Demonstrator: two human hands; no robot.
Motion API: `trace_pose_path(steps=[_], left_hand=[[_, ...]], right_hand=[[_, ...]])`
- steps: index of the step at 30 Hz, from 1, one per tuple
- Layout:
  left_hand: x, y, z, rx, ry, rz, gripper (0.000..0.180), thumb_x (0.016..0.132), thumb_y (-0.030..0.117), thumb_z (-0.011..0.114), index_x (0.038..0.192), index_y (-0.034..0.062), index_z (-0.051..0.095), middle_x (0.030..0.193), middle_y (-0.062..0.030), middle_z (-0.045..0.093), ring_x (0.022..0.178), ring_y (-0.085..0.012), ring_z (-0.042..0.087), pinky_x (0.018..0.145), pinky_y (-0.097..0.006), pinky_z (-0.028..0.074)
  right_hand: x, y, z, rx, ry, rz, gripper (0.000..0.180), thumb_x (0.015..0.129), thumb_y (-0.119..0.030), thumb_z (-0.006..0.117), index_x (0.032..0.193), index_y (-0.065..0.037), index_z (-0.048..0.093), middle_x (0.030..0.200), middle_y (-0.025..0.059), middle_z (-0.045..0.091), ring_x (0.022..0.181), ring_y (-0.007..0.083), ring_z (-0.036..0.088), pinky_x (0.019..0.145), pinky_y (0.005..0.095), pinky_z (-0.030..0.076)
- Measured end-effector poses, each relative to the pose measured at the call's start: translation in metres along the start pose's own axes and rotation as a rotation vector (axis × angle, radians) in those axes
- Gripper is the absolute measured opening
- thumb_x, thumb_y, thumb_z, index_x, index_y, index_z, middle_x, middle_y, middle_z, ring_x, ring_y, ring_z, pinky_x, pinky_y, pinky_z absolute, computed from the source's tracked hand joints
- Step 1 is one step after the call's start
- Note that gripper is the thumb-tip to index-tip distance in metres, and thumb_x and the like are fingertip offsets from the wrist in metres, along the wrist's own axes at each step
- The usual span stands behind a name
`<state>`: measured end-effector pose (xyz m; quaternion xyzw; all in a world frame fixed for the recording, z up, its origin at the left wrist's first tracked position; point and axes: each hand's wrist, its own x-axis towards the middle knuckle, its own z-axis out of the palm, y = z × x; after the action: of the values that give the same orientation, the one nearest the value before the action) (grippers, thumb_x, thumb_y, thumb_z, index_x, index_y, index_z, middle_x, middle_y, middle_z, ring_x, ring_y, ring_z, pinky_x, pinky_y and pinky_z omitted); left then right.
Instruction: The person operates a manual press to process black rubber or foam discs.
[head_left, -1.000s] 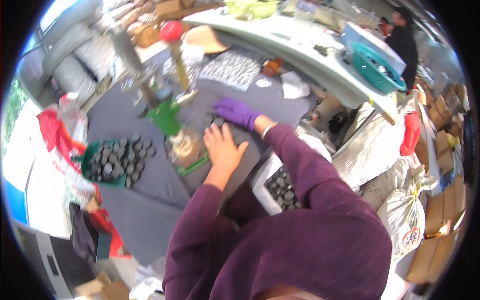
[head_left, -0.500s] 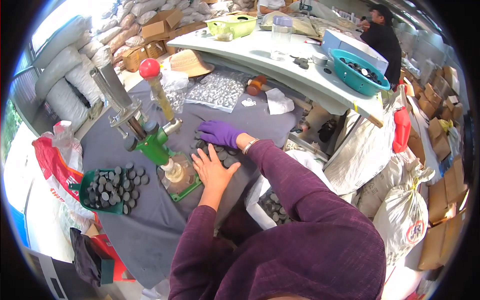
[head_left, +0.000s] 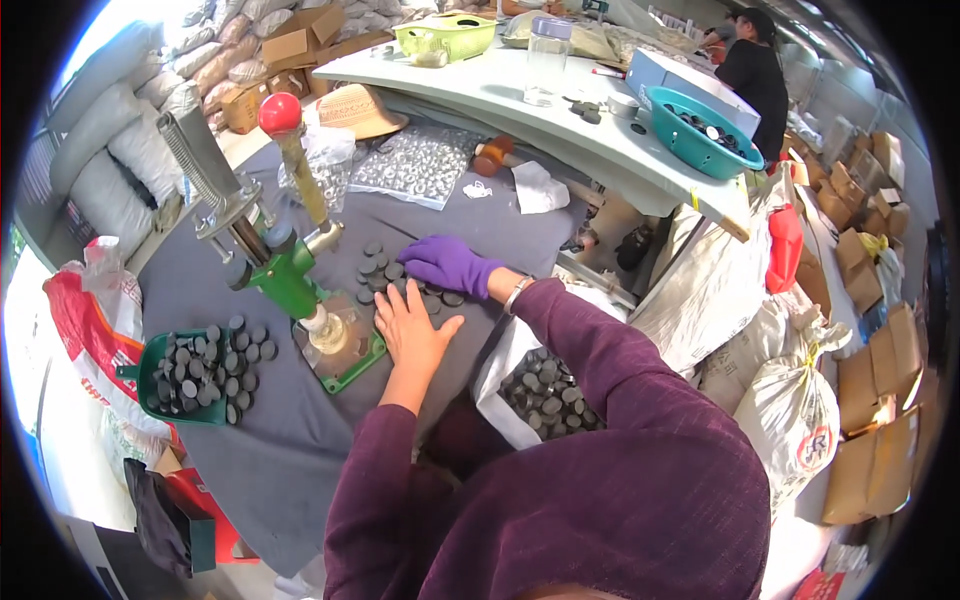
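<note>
Head view: about a dozen dark discs (head_left: 385, 272) lie loose on the grey worktop (head_left: 200, 290) beside one green press (head_left: 290, 285). Left hand (head_left: 412, 335) rests flat, fingers spread, just below them; gloved right hand (head_left: 450, 265) curls over the discs, its grip unclear.

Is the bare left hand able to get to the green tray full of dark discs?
Probably yes. The left hand lies flat on the grey cloth by the green press, and the green tray sits further to its left. The press base stands partly between them, so the hand would likely reach around it.

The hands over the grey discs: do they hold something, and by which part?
Neither hand shows a clear hold. The left hand lies flat beside the discs; the gloved right hand rests on them, its fingers hiding any grip.
</note>
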<state>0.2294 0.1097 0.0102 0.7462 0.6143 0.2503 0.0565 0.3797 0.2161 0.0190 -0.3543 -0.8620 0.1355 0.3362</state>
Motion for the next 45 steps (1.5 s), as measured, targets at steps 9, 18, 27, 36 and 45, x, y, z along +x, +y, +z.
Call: trace_pose_path(steps=[9, 18, 27, 36, 45], left_hand=[[0.012, 0.006, 0.001, -0.013, 0.053, -0.005, 0.097, 0.069, 0.053, 0.077, 0.141, 0.0019, 0.036, 0.144, -0.0275, 0.036, 0.134, -0.0453, 0.03, 0.108, -0.055, 0.025], [-0.001, 0.029, 0.012, -0.1, 0.013, 0.054, 0.098, 0.066, 0.051, 0.08, 0.139, 0.0019, 0.037, 0.143, -0.0267, 0.037, 0.133, -0.0417, 0.033, 0.109, -0.051, 0.026], [-0.051, 0.107, 0.03, -0.456, -0.107, 0.365, 0.085, 0.07, 0.045, 0.079, 0.132, 0.0016, 0.042, 0.141, -0.0274, 0.038, 0.129, -0.0439, 0.035, 0.107, -0.053, 0.029], [-0.037, 0.006, -0.051, -0.689, -0.053, 0.231, 0.023, 0.081, 0.021, 0.071, 0.096, 0.0034, 0.068, 0.079, -0.0143, 0.069, 0.068, -0.0268, 0.068, 0.064, -0.034, 0.053], [-0.099, -0.097, -0.08, -0.424, 0.197, 0.199, 0.013, 0.078, 0.007, 0.069, 0.09, 0.0034, 0.067, 0.074, -0.0117, 0.063, 0.066, -0.0274, 0.062, 0.061, -0.037, 0.049]], right_hand=[[-0.008, 0.012, -0.007, 0.102, -0.049, -0.095, 0.036, 0.095, -0.029, 0.053, 0.119, -0.005, 0.063, 0.116, 0.0171, 0.064, 0.107, 0.0322, 0.06, 0.095, 0.0393, 0.046], [-0.046, 0.007, -0.029, 0.18, -0.085, -0.045, 0.037, 0.096, -0.03, 0.05, 0.12, -0.004, 0.062, 0.118, 0.0164, 0.063, 0.108, 0.0297, 0.06, 0.096, 0.0383, 0.046], [-0.184, -0.055, -0.099, 0.272, -0.012, 0.436, 0.037, 0.096, -0.028, 0.05, 0.12, -0.002, 0.061, 0.115, 0.0175, 0.063, 0.108, 0.0319, 0.06, 0.095, 0.0382, 0.045], [-0.107, -0.078, -0.086, 0.226, 0.177, 0.332, 0.033, 0.092, -0.027, 0.061, 0.115, -0.003, 0.065, 0.117, 0.015, 0.063, 0.109, 0.025, 0.061, 0.094, 0.0334, 0.047], [0.05, -0.042, 0.0, -0.21, -0.104, -0.159, 0.065, 0.073, -0.042, 0.074, 0.128, -0.01, 0.058, 0.135, 0.0215, 0.051, 0.125, 0.0382, 0.048, 0.106, 0.0427, 0.038]])
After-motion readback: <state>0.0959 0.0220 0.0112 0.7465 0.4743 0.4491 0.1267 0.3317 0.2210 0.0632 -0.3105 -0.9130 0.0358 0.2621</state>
